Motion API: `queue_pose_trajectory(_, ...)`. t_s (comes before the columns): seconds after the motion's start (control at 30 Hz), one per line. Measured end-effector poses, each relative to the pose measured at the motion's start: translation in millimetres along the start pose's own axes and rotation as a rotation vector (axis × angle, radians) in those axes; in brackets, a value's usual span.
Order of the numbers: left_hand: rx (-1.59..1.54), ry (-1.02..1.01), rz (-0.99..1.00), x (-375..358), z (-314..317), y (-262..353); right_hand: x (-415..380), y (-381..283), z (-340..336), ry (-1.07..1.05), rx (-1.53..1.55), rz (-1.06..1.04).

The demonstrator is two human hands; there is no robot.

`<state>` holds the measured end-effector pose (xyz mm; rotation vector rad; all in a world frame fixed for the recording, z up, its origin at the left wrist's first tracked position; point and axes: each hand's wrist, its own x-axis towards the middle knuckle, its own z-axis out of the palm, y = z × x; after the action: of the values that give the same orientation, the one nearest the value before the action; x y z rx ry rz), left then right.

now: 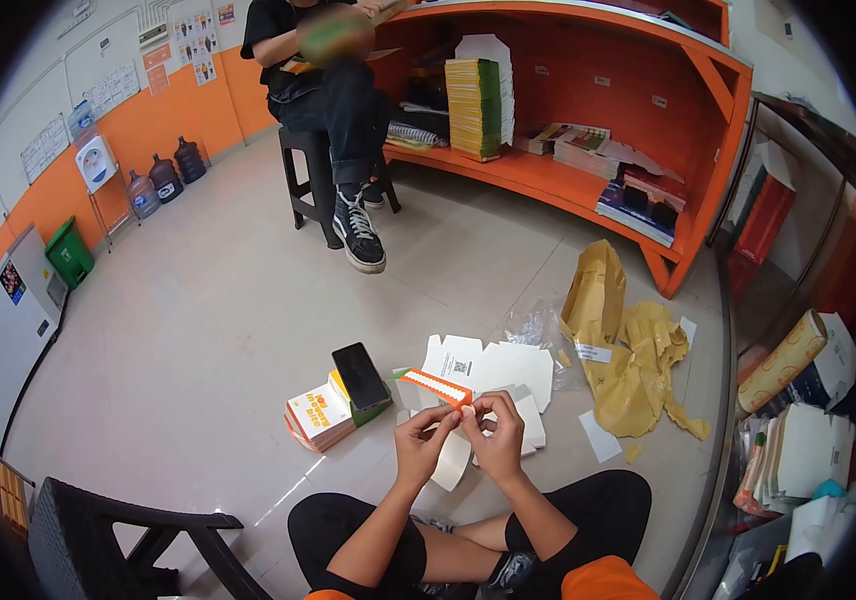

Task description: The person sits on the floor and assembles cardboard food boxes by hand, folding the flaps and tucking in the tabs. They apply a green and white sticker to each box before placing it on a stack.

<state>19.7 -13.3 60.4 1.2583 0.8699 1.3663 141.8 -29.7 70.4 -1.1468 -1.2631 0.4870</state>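
Between my two hands is a narrow orange-and-white carton piece (435,385) with a white zigzag strip and a green far end. My left hand (428,437) is closed in a pinch at its near end. My right hand (497,431) pinches the same end from the other side, the fingertips of both hands almost touching. Under and beyond them lie flat white carton sheets (520,370), one with a printed code. To the left sits a stack of orange-and-white printed cartons (316,414), and a black phone (361,377) rests on the green-edged stack beside it.
Torn brown paper (638,370) and clear plastic (538,328) lie at right. A black stool (113,530) stands at lower left. Ahead, another person sits on a stool (306,170) beside an orange shelf (548,190) holding stacked cartons. More goods (798,450) crowd the right side.
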Motion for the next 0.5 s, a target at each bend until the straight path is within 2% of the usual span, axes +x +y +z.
queue_pose_trajectory(0.2, 0.097, -0.01, 0.023, 2, -7, -9, 2, 5, -3, -0.077, 0.092, 0.052)
queue_pose_trajectory(0.5, 0.041, -0.064, -0.002, 5, -7, -8, 10, 17, -18, -0.271, 0.333, 0.34)
